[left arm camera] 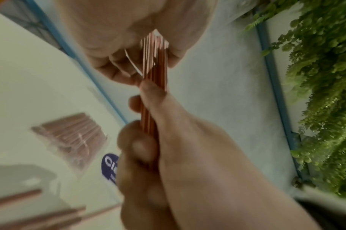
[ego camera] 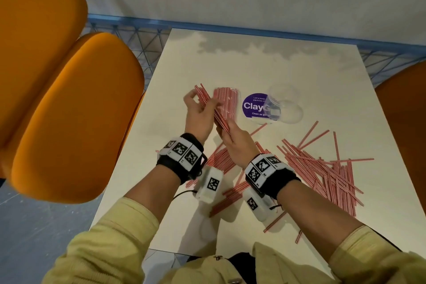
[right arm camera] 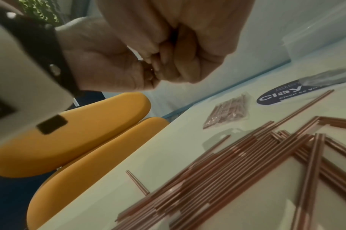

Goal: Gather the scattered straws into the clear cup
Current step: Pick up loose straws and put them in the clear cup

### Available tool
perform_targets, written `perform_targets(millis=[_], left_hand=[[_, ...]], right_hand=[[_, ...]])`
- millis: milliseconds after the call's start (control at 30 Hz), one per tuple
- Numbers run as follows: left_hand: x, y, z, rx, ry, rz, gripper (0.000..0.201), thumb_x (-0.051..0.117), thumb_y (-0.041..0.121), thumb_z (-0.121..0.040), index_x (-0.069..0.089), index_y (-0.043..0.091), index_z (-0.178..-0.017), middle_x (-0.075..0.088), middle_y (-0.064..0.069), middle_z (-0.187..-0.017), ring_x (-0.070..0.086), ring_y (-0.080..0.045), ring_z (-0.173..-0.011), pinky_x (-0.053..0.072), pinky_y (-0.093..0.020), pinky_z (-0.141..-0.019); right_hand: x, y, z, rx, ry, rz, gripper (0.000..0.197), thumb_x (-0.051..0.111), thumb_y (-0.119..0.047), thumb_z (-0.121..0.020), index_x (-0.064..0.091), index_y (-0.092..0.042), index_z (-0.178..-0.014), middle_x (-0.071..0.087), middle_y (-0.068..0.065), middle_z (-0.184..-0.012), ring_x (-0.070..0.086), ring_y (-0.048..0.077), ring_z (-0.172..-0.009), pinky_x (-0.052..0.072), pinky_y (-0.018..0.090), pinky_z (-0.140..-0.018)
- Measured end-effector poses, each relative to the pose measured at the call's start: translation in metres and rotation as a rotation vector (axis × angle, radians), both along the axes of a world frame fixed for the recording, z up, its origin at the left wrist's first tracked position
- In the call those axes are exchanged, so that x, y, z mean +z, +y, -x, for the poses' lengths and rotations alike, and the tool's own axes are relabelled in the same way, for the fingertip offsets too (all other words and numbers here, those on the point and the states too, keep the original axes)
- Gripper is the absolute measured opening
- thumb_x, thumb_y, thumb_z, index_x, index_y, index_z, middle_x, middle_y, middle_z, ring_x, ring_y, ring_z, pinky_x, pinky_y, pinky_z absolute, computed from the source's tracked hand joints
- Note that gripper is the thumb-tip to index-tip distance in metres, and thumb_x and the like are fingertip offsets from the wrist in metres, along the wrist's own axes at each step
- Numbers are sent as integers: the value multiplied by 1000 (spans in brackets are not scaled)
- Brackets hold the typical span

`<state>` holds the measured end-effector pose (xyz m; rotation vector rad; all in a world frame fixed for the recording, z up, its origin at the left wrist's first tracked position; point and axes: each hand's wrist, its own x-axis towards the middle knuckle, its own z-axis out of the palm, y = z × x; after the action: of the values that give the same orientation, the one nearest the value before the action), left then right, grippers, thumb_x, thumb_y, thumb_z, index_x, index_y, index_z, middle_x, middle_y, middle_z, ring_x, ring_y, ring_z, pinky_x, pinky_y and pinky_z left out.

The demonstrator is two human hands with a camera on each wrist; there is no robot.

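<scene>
Both my hands hold one bundle of red-and-white striped straws (ego camera: 215,110) above the white table (ego camera: 265,64). My left hand (ego camera: 202,101) pinches the bundle near its upper part. Around its lower end, my right hand (ego camera: 228,131) is curled. In the left wrist view the bundle (left arm camera: 154,87) runs between both hands. The clear cup (ego camera: 284,106) lies on its side, right of the hands, with no straws in it. Several loose straws (ego camera: 322,168) are strewn to the right, and more lie under my wrists (ego camera: 219,159); the same straws (right arm camera: 237,171) show in the right wrist view.
A clear bag of straws (ego camera: 227,99) lies just behind the hands, beside a round purple sticker (ego camera: 252,105). Orange chairs (ego camera: 69,110) crowd the table's left side and another (ego camera: 405,110) stands at the right. A blue mesh railing (ego camera: 129,37) runs behind.
</scene>
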<state>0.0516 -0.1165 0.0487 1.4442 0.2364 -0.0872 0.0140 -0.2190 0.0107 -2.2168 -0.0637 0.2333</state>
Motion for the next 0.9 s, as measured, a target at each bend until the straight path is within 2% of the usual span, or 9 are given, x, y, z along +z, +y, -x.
perform_targets(millis=[133, 267, 333, 433, 500, 633, 733, 833, 900], left_hand=[[2, 2, -17, 36, -142, -186, 36, 40, 20, -99, 27, 24, -132, 63, 2, -77, 58, -3, -56, 51, -15, -56], [-6, -9, -18, 52, -191, -340, 16, 32, 21, -100, 48, 21, -100, 58, 4, -66, 54, -13, -59, 48, -35, -66], [-10, -16, -18, 76, -168, -328, 17, 31, 21, -100, 46, 19, -93, 57, 4, -65, 52, -11, -58, 46, -31, -65], [-15, -24, -18, 40, -184, -344, 13, 34, 25, -100, 43, 18, -95, 58, 2, -71, 53, -11, -61, 44, -17, -59], [-15, -30, -18, -18, -220, -364, 9, 44, 30, -97, 41, 21, -98, 58, 5, -76, 54, -9, -63, 43, -13, -56], [-13, -44, -25, -56, -249, -354, 18, 55, 25, -93, 39, 22, -100, 53, 11, -72, 53, -1, -57, 42, -13, -55], [-8, -60, -38, 38, -232, -302, 13, 49, 17, -95, 37, 19, -100, 50, 7, -66, 52, 0, -48, 43, -16, -51], [2, -76, -59, 168, -224, -240, 13, 47, 15, -96, 35, 16, -100, 49, 6, -61, 54, 4, -41, 40, -6, -45], [7, -87, -76, 194, -210, -204, 14, 47, 20, -97, 33, 18, -100, 51, 4, -63, 56, 0, -41, 46, -12, -47]], right_hand=[[-2, -4, -2, 9, -5, -13, 31, 36, -31, -99, 45, -6, -116, 51, 2, -67, 44, 10, -50, 36, 27, -53], [-3, -10, -5, -32, -8, -55, 26, 42, -30, -96, 49, -12, -113, 55, -1, -69, 48, 9, -51, 40, 21, -51], [-4, -13, -5, -71, -36, -73, 23, 45, -26, -95, 53, -14, -113, 55, -5, -67, 49, 6, -51, 39, 11, -47], [-5, -20, -5, -124, -33, -109, 19, 46, -23, -93, 58, -17, -107, 57, -2, -66, 52, 11, -53, 41, 15, -50], [-5, -25, -7, -146, -14, -146, 9, 47, -24, -92, 56, -25, -90, 55, -4, -61, 52, 13, -54, 41, 21, -52], [1, -38, -13, -174, -30, -154, 25, 50, -26, -92, 46, -31, -67, 51, -7, -57, 48, 10, -52, 37, 17, -49], [9, -53, -20, -179, -46, -152, 13, 51, -32, -91, 57, -23, -84, 57, -5, -64, 51, 8, -55, 40, 17, -54], [13, -82, -35, -333, -134, -19, 30, 49, -37, -92, 59, -15, -110, 60, -4, -94, 55, 9, -75, 42, 23, -69], [13, -111, -47, -528, -208, 127, 34, 48, -38, -92, 54, -17, -117, 53, -1, -114, 55, 12, -87, 44, 28, -74]])
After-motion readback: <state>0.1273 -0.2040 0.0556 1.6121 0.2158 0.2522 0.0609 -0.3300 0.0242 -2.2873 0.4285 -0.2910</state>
